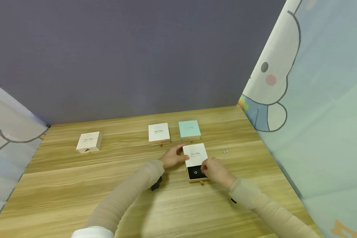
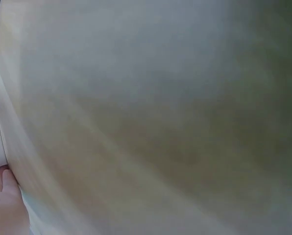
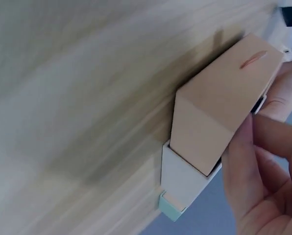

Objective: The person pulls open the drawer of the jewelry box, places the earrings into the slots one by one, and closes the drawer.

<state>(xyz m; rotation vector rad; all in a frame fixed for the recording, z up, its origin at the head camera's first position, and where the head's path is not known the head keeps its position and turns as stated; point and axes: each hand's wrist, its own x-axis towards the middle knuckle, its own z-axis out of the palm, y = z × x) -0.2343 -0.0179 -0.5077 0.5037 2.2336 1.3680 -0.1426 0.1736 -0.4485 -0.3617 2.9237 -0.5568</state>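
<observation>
A white box (image 1: 194,154) with script lettering lies on the table, its orange-sided drawer (image 1: 195,180) pulled out toward me. On the drawer's black lining (image 1: 191,176) sits a small heart-shaped silver earring (image 1: 195,172). My left hand (image 1: 173,157) grips the box sleeve by its left side, thumb near the top. Over the right part of the lining, my right hand (image 1: 215,170) pinches what looks like a second small earring, mostly hidden by the fingertips. In the right wrist view, the right thumb and forefinger (image 3: 241,142) meet at the drawer's (image 3: 209,105) upper edge.
Behind the open box stand a mint-green box (image 1: 189,129) and another white box (image 1: 159,133). A third white box (image 1: 88,142) lies far left. Small shiny jewellery pieces (image 1: 224,151) rest on the wooden table (image 1: 113,165) to the right. A dark partition (image 1: 137,59) rises behind.
</observation>
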